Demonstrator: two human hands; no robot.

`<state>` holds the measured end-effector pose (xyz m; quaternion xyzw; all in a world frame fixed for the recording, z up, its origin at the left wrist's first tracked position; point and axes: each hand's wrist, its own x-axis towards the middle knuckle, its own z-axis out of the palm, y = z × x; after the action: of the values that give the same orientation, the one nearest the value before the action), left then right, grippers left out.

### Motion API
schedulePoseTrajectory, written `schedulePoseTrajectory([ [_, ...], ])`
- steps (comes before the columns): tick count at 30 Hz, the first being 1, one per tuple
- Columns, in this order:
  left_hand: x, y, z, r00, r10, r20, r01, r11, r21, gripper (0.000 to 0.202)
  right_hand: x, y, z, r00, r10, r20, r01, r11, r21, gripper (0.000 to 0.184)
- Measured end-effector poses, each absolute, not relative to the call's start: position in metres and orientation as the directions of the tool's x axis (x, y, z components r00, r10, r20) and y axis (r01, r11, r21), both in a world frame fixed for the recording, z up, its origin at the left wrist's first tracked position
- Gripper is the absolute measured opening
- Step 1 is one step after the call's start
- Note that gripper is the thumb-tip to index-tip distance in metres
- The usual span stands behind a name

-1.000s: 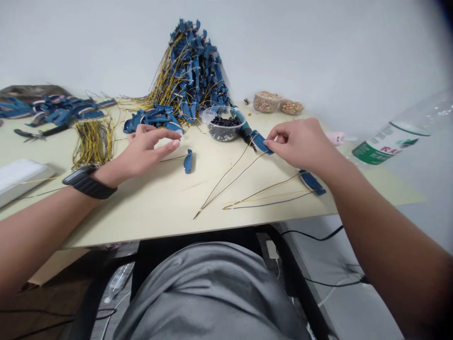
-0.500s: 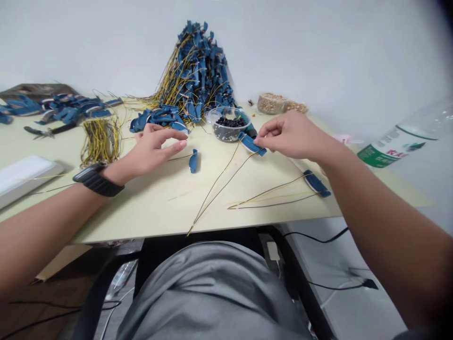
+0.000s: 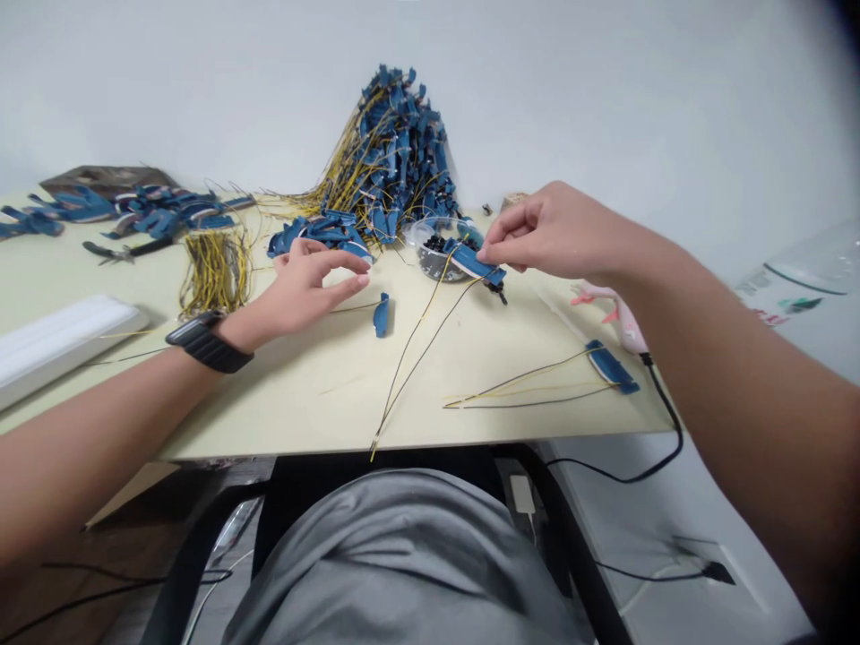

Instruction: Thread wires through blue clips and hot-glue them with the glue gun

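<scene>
1 blue plastic connector (image 3: 472,262) pinched at its end by R hand (image 3: 554,235), fingers nearly closed, above clear plastic tub (image 3: 417,235). Part looks light, stiff; thin yellow/black wires (image 3: 417,358) floppy, so best held by body. L hand (image 3: 313,279) half open, empty, near loose blue clip (image 3: 382,314).

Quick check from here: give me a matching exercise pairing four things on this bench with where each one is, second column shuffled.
Things:
1. black wristwatch
2. wired blue connector
3. loose blue piece
4. pliers

Places:
A. pinched in the right hand
B. on the table just beyond the left hand
C. on the left wrist
D. on the table, left of the yellow wire bundle

Pairs: 1-C, 2-A, 3-B, 4-D
</scene>
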<state>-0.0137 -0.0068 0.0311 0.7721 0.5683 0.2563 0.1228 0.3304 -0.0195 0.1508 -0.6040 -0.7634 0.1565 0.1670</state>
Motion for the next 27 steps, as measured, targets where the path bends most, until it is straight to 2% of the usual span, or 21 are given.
schedulePoseTrajectory([
  [8,-0.044,0.009,0.049,0.084,0.944,0.319,0.786,-0.259,0.561,0.052,0.279,0.004,0.233,-0.306,0.937,0.17,0.868,0.348,-0.355,0.028],
  [12,-0.088,0.026,0.062,-0.147,0.899,0.413,0.805,-0.134,0.578,0.053,0.25,0.039,0.281,-0.353,0.907,0.23,0.848,0.414,-0.331,0.031],
  [15,-0.109,0.034,0.062,-0.279,0.864,0.419,0.783,-0.048,0.62,0.047,0.231,0.082,0.312,-0.319,0.905,0.283,0.843,0.407,-0.351,0.024],
  [18,-0.109,0.037,0.051,-0.273,0.879,0.39,0.788,-0.029,0.615,0.043,0.21,0.13,0.334,-0.232,0.913,0.336,0.859,0.354,-0.37,0.022],
  [23,-0.095,0.037,0.037,-0.185,0.931,0.315,0.826,-0.026,0.562,0.048,0.184,0.207,0.341,-0.092,0.937,0.337,0.906,0.219,-0.362,0.041],
  [27,-0.095,0.037,0.036,-0.169,0.945,0.281,0.841,-0.01,0.54,0.049,0.181,0.265,0.328,-0.048,0.954,0.294,0.912,0.162,-0.377,0.034],
])
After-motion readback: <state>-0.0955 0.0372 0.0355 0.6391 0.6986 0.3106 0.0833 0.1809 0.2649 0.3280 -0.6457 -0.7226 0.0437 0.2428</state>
